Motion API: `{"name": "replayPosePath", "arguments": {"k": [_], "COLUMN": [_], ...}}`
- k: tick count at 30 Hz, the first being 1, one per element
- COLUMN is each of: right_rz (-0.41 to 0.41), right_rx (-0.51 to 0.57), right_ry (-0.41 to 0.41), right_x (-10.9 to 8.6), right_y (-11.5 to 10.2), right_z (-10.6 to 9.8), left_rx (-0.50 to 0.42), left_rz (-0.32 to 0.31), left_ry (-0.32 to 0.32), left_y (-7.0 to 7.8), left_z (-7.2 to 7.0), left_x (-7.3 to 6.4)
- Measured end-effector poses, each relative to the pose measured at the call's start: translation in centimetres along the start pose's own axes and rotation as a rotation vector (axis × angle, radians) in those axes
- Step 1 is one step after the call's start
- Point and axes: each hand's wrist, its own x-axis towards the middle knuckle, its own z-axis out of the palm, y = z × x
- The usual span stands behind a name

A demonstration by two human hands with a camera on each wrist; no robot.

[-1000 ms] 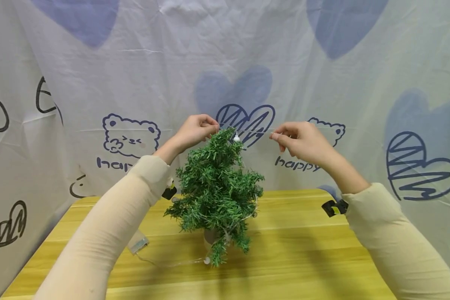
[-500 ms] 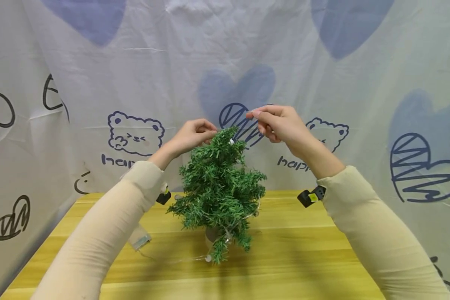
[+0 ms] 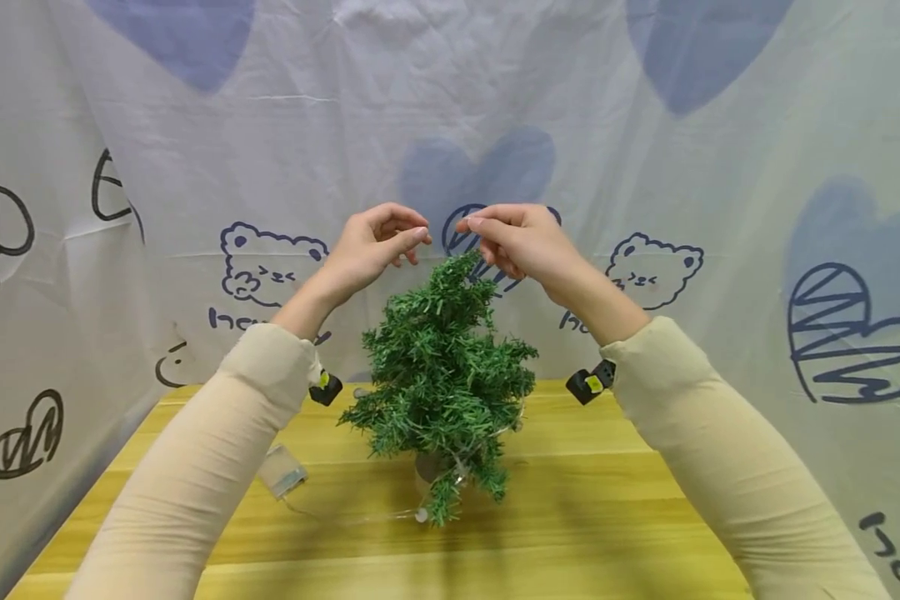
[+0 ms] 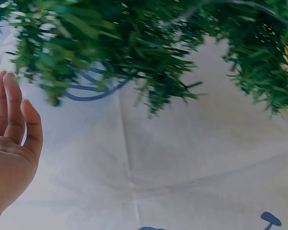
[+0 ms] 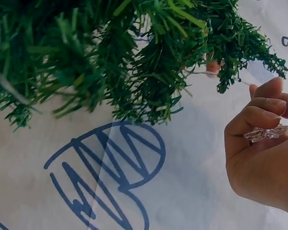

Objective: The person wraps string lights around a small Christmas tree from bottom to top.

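Observation:
A small artificial Christmas tree (image 3: 450,375) stands upright between my arms. My right hand (image 3: 525,237) is at the right of its tip, thumb and index finger pinching the thin wire of a string of lights. In the right wrist view a clear snowflake-shaped light (image 5: 267,133) shows within that hand's curled fingers. My left hand (image 3: 371,246) is raised left of the tip, thumb close to the index finger. In the left wrist view its other fingers (image 4: 12,105) are fairly straight; I cannot tell whether its fingertips hold wire. Wire (image 5: 199,73) shows behind the upper branches.
A clear battery box (image 3: 282,472) lies on the wooden table (image 3: 592,533) at the left. Its wire leads to a white bulb (image 3: 421,516) beside a low front branch. Behind hangs a white cloth (image 3: 367,92) printed with hearts and bears.
My right hand has moved left and up, towards the tree tip. My left hand has lifted from beside the tip. The white bulb near the tip has gone from the head view.

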Motion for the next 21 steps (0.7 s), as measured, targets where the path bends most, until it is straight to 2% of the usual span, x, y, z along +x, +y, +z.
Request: {"name": "replayPosePath", "arguments": {"k": [6, 9, 14, 21], "right_rz": [-0.034, -0.046, -0.103, -0.225], "right_rx": [-0.001, -0.039, -0.151, -0.365], "right_ry": [-0.007, 0.004, 0.03, 0.096], "right_x": [0.1, -0.1, -0.4, -1.0], "right_y": [-0.5, -0.6, -0.7, -1.0], "right_z": [0.4, 0.6, 0.7, 0.1], "left_rx": [0.009, -0.007, -0.002, 0.096], "left_rz": [0.034, 0.053, 0.1, 0.156], "left_ry": [-0.009, -0.032, -0.041, 0.017], "left_y": [1.0, 1.3, 1.7, 2.3], "left_z": [0.4, 0.9, 1.4, 0.7], "left_x": [-0.4, -0.7, -1.0, -2.0]}}
